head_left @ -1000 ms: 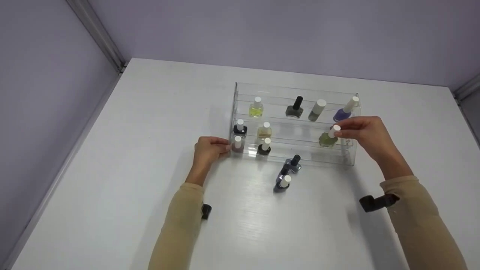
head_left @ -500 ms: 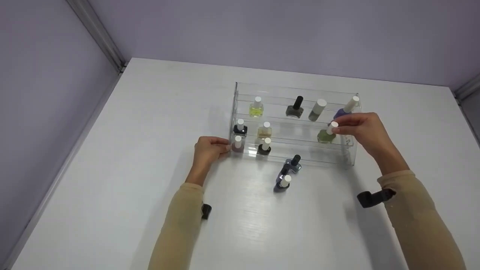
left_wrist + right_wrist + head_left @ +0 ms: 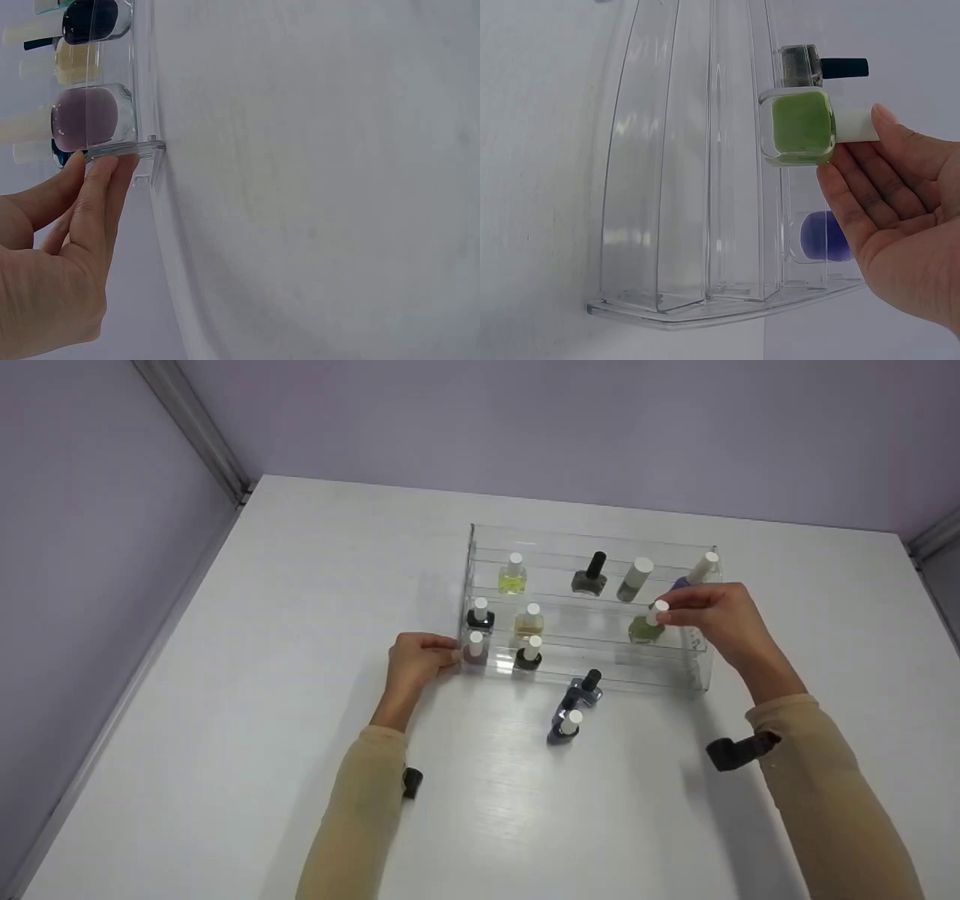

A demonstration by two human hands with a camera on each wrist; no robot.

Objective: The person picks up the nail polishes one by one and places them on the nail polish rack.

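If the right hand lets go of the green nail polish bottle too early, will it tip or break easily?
The green bottle looks like glass, so probably fragile. Its tall white cap, pinched by the right hand, likely makes it tippy. The clear rack has narrow shelves.

Tiered rack [image 3: 697,671] on table [image 3: 225,697], bottles on its shelves (three tiers), two bottles [image 3: 574,706] before it

Beige sleeves, black wrist straps
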